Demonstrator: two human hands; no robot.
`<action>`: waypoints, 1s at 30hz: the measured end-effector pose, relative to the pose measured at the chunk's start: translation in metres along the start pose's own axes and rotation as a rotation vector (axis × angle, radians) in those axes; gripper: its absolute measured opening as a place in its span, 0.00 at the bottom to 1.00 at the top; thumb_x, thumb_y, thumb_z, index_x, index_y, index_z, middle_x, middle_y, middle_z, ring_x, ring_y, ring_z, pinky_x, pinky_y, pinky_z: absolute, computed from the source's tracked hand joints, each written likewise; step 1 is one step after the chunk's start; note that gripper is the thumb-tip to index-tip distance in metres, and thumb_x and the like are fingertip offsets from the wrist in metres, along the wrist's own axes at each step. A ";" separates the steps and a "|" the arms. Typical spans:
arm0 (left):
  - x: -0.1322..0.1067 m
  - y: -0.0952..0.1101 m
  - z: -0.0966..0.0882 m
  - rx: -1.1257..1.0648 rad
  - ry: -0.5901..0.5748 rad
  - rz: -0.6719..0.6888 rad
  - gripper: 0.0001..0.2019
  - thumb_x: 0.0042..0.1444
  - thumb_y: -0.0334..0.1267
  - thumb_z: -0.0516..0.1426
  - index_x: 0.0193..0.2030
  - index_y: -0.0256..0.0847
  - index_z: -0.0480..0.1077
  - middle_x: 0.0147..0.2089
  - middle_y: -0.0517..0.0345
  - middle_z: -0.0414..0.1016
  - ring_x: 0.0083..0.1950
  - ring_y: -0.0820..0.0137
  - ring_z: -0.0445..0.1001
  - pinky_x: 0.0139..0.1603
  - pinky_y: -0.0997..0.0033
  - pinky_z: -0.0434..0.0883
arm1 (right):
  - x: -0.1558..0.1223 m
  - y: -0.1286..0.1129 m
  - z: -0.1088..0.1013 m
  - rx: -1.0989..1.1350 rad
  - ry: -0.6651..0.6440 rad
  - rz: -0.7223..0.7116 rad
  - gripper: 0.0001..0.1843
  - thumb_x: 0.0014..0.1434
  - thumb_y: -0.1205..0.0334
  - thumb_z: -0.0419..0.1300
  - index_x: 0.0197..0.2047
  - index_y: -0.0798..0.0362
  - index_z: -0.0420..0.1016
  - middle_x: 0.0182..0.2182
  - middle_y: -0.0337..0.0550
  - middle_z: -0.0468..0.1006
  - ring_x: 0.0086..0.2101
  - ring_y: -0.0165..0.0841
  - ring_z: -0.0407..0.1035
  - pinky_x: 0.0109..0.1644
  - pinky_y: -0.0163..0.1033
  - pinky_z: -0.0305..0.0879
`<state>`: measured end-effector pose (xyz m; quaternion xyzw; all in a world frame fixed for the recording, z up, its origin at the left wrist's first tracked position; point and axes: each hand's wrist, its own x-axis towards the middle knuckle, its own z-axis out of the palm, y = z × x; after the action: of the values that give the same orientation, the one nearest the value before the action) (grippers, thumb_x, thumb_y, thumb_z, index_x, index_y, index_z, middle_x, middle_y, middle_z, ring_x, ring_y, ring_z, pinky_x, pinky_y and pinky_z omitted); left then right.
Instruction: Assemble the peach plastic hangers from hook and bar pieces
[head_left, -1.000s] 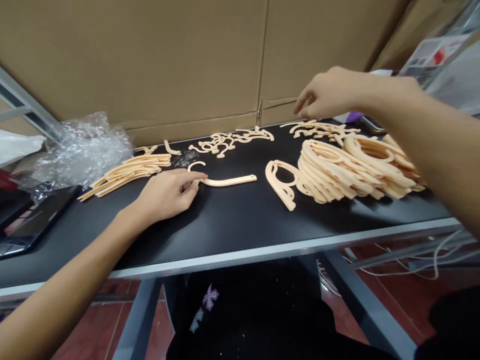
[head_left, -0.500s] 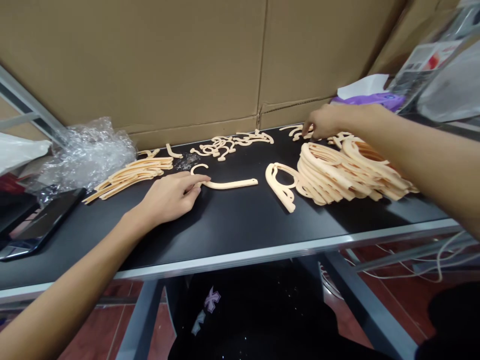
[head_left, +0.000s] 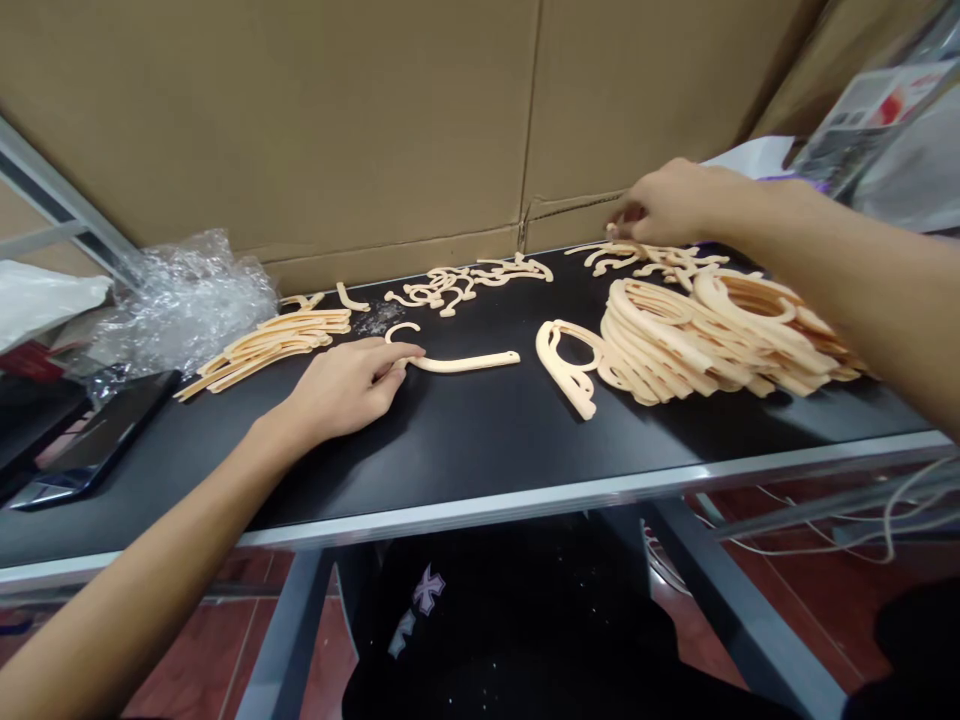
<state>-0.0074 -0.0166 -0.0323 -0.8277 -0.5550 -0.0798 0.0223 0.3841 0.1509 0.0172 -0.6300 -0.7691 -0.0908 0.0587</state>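
Note:
My left hand [head_left: 352,388] rests on the black table, its thumb and forefinger closed on a peach plastic hanger piece, with a long curved arm [head_left: 469,364] out to the right and a hook [head_left: 403,330] curling up behind the fingertips. At the back right, my right hand [head_left: 660,203] is raised over a loose pile of thin curved hanger parts [head_left: 667,262]. Its fingers are pinched, and the end of a small peach hanger part [head_left: 612,231] shows at the fingertips; the rest is hidden. Between the hands lies a folded hanger [head_left: 568,372], next to a fanned stack of folded hangers [head_left: 675,345].
Long hanger arms [head_left: 270,345] lie stacked at the left, beside crumpled clear plastic [head_left: 199,295] and a dark phone [head_left: 97,440]. Hook pieces [head_left: 446,287] are scattered along the back, before a tall cardboard box [head_left: 337,130]. A metal edge [head_left: 480,515] borders the table's front.
My right hand has lifted from the loose parts at the back right, with a small piece now at its fingertips. The left hand keeps its hold. The view has shifted slightly.

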 end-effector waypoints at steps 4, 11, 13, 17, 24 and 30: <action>0.001 0.000 0.000 -0.007 -0.009 -0.007 0.26 0.71 0.46 0.48 0.66 0.43 0.79 0.47 0.46 0.84 0.46 0.57 0.80 0.53 0.57 0.75 | 0.002 -0.001 -0.001 -0.008 -0.004 -0.039 0.21 0.71 0.61 0.60 0.61 0.55 0.86 0.54 0.62 0.85 0.37 0.30 0.69 0.42 0.47 0.55; 0.001 0.000 0.001 -0.015 0.010 -0.001 0.25 0.71 0.45 0.48 0.65 0.43 0.80 0.46 0.47 0.84 0.45 0.58 0.80 0.52 0.59 0.74 | 0.007 -0.008 0.009 -0.027 -0.066 -0.090 0.19 0.69 0.60 0.63 0.58 0.54 0.88 0.52 0.58 0.86 0.36 0.31 0.69 0.43 0.46 0.58; 0.001 0.001 0.001 -0.016 0.012 0.000 0.25 0.71 0.45 0.48 0.65 0.43 0.80 0.46 0.48 0.84 0.45 0.59 0.80 0.51 0.60 0.74 | 0.009 -0.010 0.011 -0.018 -0.076 -0.120 0.19 0.68 0.60 0.63 0.58 0.56 0.88 0.51 0.59 0.87 0.35 0.30 0.69 0.43 0.46 0.59; 0.000 0.001 0.000 -0.013 0.008 -0.016 0.26 0.70 0.46 0.49 0.66 0.43 0.79 0.41 0.50 0.83 0.43 0.58 0.80 0.49 0.60 0.73 | 0.006 -0.014 0.006 -0.006 -0.062 -0.129 0.20 0.69 0.61 0.61 0.58 0.56 0.87 0.53 0.58 0.87 0.38 0.33 0.71 0.44 0.46 0.60; 0.000 0.001 -0.002 -0.014 0.016 -0.070 0.26 0.65 0.45 0.53 0.65 0.43 0.79 0.36 0.55 0.82 0.37 0.60 0.78 0.36 0.64 0.65 | -0.012 -0.028 -0.016 0.016 0.068 -0.055 0.22 0.73 0.56 0.57 0.59 0.57 0.86 0.58 0.65 0.83 0.54 0.48 0.76 0.46 0.52 0.59; -0.001 0.003 -0.005 -0.001 0.012 -0.082 0.27 0.60 0.43 0.54 0.64 0.45 0.79 0.35 0.58 0.83 0.36 0.62 0.78 0.35 0.65 0.64 | -0.021 -0.050 -0.039 0.399 0.254 -0.053 0.11 0.69 0.61 0.64 0.49 0.54 0.86 0.53 0.55 0.87 0.54 0.38 0.77 0.62 0.47 0.66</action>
<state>-0.0049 -0.0191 -0.0272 -0.8037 -0.5884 -0.0859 0.0221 0.3385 0.1125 0.0479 -0.5690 -0.7745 -0.0173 0.2758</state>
